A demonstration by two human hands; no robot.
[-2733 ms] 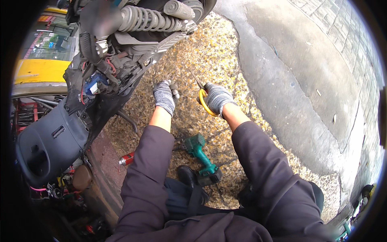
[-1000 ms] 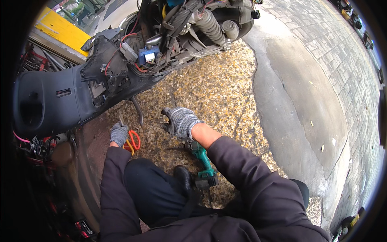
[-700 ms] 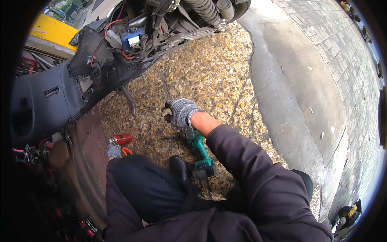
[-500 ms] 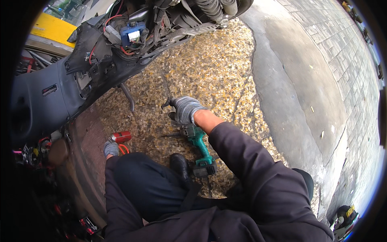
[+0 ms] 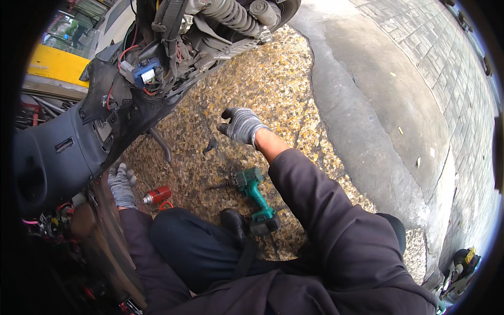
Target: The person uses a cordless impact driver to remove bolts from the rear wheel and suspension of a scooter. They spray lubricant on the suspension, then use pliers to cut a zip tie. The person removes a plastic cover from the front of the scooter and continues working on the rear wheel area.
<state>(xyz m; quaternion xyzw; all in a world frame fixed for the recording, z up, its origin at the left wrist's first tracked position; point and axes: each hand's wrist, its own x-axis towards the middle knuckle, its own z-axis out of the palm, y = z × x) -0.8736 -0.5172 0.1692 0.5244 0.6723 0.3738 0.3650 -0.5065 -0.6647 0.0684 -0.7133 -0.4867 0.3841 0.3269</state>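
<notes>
My right hand, in a grey striped knit glove, hovers over the speckled ground with thumb and fingers apart and nothing in it. Just below it on the ground lies a small black piece, its kind unclear. My left hand, gloved alike, reaches beside the lower edge of a dark grey scooter body panel, its fingers stretched out and holding nothing visible. A red can lies close to its wrist, with an orange ring-like thing beside it. Between my arms rests a green cordless power tool with a black battery.
Ahead on the left stands the partly stripped scooter, its coil spring, red wires and blue box exposed. A bent tube hangs under it. At lower left is a brown seat-like pad. Grey concrete runs along the right.
My right hand has let go of the small black piece, which now lies on the ground. My left hand has moved from the red can forward and left to the panel. The view has shifted slightly.
</notes>
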